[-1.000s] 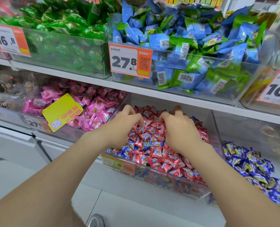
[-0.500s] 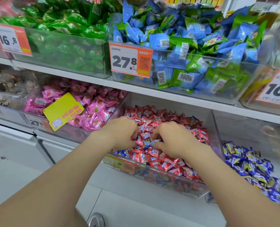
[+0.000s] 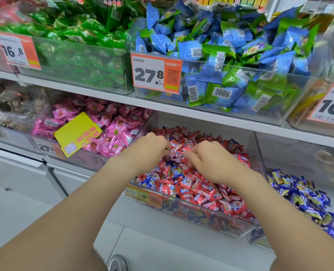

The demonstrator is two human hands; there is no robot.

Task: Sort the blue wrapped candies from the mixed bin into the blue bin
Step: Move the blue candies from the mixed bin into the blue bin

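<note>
Open band between the heaped mixed bin (image 3: 201, 211) and the shelf (image 3: 201, 116) overhead admits entry from the front; a clear side wall (image 3: 259, 153) stands between it and the blue bin (image 3: 308, 153).

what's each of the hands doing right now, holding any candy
Left hand: fingers curled into the mixed bin; cannot tell if it holds anything.
Right hand: fingers curled into the same bin; cannot tell either.
</note>
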